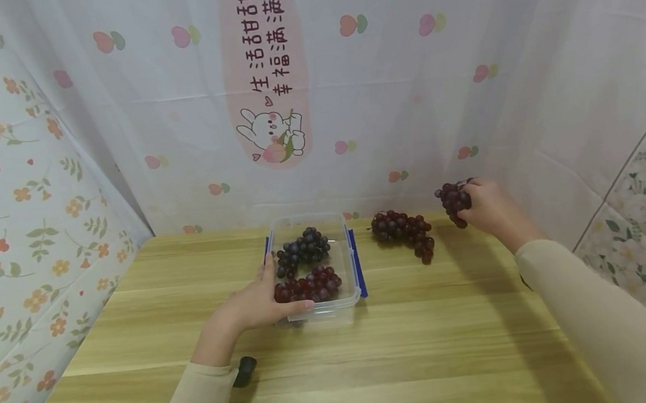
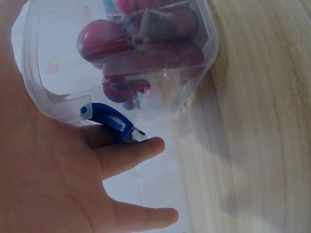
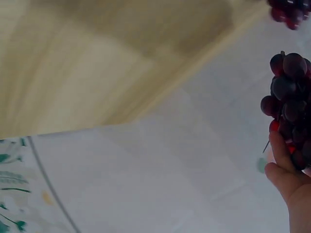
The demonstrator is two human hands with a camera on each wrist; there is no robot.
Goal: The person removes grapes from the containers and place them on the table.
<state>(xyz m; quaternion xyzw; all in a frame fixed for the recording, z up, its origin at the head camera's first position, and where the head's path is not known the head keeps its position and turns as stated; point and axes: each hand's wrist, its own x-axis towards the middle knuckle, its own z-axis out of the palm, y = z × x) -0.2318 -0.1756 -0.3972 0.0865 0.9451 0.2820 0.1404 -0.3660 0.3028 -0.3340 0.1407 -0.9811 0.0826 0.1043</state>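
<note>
My right hand (image 1: 486, 206) holds a bunch of dark purple grapes (image 1: 453, 203) above the back right of the table. The right wrist view shows the same grapes (image 3: 291, 104) pinched by the fingers. My left hand (image 1: 256, 301) rests against the near left corner of a clear plastic container (image 1: 340, 273); its thumb lies along the front rim. In the left wrist view its fingers (image 2: 131, 158) spread out straight beside a blue clip (image 2: 111, 119). Inside the container lie a dark blue-black grape bunch (image 1: 303, 250) and a red grape bunch (image 1: 311, 286).
Another red grape bunch (image 1: 399, 227) lies on the wooden table (image 1: 377, 361), right of the container. Blue side flaps (image 1: 357, 264) hang open from the container. A white printed curtain (image 1: 376, 89) stands behind the table, and floral cloth (image 1: 5, 198) hangs at the left.
</note>
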